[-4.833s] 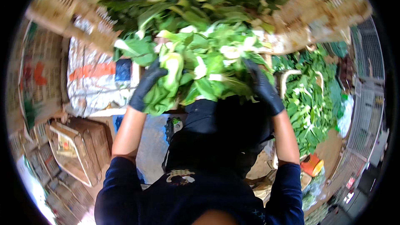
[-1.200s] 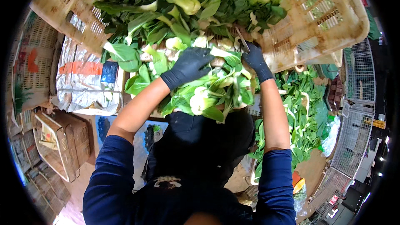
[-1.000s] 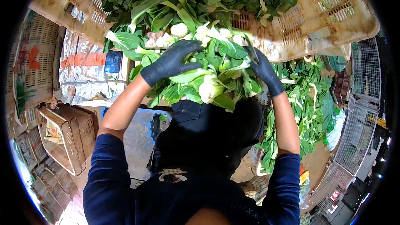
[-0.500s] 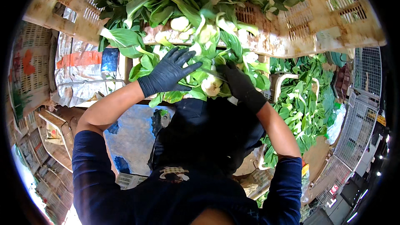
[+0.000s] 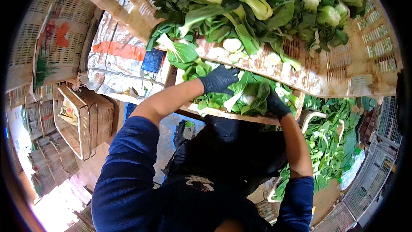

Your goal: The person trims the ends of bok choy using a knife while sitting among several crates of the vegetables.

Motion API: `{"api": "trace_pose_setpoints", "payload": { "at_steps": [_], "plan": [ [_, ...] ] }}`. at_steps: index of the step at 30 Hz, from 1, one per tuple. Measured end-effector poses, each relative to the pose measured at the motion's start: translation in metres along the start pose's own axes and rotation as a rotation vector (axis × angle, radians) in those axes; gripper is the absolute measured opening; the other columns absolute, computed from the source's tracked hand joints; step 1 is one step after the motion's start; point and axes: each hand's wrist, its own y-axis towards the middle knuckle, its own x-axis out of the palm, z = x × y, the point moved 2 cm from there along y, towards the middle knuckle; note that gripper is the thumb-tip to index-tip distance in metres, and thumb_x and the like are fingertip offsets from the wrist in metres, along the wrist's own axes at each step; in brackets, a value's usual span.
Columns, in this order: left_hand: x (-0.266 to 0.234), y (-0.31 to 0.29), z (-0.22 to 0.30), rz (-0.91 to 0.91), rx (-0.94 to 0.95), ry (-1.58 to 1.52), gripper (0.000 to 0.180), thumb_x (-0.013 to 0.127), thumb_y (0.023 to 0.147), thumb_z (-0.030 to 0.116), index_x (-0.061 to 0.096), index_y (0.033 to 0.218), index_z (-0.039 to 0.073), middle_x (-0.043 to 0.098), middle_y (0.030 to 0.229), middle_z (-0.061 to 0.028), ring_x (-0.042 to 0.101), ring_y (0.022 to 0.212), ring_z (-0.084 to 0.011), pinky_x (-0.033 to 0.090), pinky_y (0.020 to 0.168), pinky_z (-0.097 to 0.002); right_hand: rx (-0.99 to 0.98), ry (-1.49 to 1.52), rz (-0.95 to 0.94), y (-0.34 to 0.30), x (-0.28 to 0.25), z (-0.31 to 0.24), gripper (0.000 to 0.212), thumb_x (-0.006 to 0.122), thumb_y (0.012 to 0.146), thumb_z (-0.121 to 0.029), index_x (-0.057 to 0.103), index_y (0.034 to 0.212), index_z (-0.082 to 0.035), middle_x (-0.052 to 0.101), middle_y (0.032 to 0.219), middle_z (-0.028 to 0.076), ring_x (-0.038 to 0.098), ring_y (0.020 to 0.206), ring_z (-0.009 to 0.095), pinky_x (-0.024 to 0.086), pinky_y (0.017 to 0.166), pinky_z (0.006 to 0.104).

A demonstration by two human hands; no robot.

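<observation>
My left hand (image 5: pixel 219 80), in a black glove, lies on loose green leaves with its fingers stretched out and somewhat apart. To its right is a bok choy (image 5: pixel 240 93) with a pale stalk and broad leaves. My right hand (image 5: pixel 278 104), also gloved in black, is at the right side of these greens. Leaves cover its fingers, so whether it grips anything is hidden. The greens lie in a shallow tray (image 5: pixel 246 116) in front of my body.
A large stained crate (image 5: pixel 317 79) heaped with bok choy (image 5: pixel 257 6) stands beyond the tray. At left are a silvery sheet (image 5: pixel 113 71), a small dark blue box (image 5: pixel 152 62) and a low crate (image 5: pixel 103 118). More greens (image 5: pixel 330 133) fill the right side, beside wire cages (image 5: pixel 375 159).
The view has swung, so the scene sits lower and farther right. My hands are farther apart, with the right one deeper under leaves. The thin blade seen by my right hand is out of sight.
</observation>
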Motion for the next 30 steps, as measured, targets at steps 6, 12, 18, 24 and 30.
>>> {"api": "trace_pose_setpoints", "payload": {
  "at_steps": [6, 12, 18, 24, 30],
  "plan": [
    [-0.066, -0.062, 0.041, 0.184, -0.341, -0.331, 0.051, 0.063, 0.076, 0.026, 0.047, 0.121, 0.007, 0.050, 0.118, -0.0223, 0.052, 0.104, -0.0361, 0.042, 0.089, -0.0401, -0.312, -0.571, 0.019, -0.076, -0.009, -0.125, 0.039, 0.058, 0.076, -0.010, 0.053, 0.115, -0.006, 0.057, 0.111, 0.014, 0.057, 0.098, 0.028, 0.044, 0.085, 0.0334],
    [-0.083, -0.154, -0.014, 1.109, -0.806, -0.416, 0.031, 0.066, 0.076, 0.014, 0.053, 0.097, -0.004, 0.058, 0.084, -0.0139, 0.057, 0.077, -0.0239, 0.046, 0.070, -0.0334, -0.071, -0.960, 0.140, -0.098, -0.024, -0.165, 0.038, 0.054, 0.071, -0.002, 0.058, 0.109, -0.006, 0.059, 0.105, 0.018, 0.055, 0.097, 0.036, 0.045, 0.083, 0.0379],
    [-0.032, -0.137, -0.045, 1.254, -0.869, -0.871, 0.030, 0.063, 0.078, 0.012, 0.052, 0.101, -0.004, 0.059, 0.088, -0.0115, 0.056, 0.081, -0.0186, 0.045, 0.073, -0.0301, -0.119, -0.734, 0.252, -0.133, 0.005, -0.170, 0.045, 0.051, 0.072, 0.000, 0.053, 0.117, -0.004, 0.055, 0.112, 0.022, 0.053, 0.105, 0.036, 0.041, 0.091, 0.0362],
    [-0.056, -0.076, 0.036, 0.649, -0.389, -0.270, 0.038, 0.067, 0.071, 0.028, 0.061, 0.104, 0.009, 0.049, 0.118, -0.0189, 0.045, 0.106, -0.0402, 0.038, 0.086, -0.0483, -0.050, -0.619, 0.499, -0.179, 0.015, -0.139, 0.039, 0.051, 0.076, -0.003, 0.053, 0.116, -0.001, 0.057, 0.105, 0.023, 0.054, 0.098, 0.038, 0.042, 0.085, 0.0403],
    [-0.016, -0.030, 0.042, 0.131, -0.247, -0.018, 0.083, 0.060, 0.069, 0.058, 0.031, 0.136, 0.019, 0.025, 0.140, -0.0195, 0.035, 0.119, -0.0423, 0.026, 0.093, -0.0641, -0.270, -0.737, 0.494, -0.157, 0.023, -0.134, 0.035, 0.049, 0.076, -0.004, 0.056, 0.111, -0.002, 0.057, 0.105, 0.022, 0.055, 0.096, 0.037, 0.043, 0.084, 0.0399]
  ]
}}
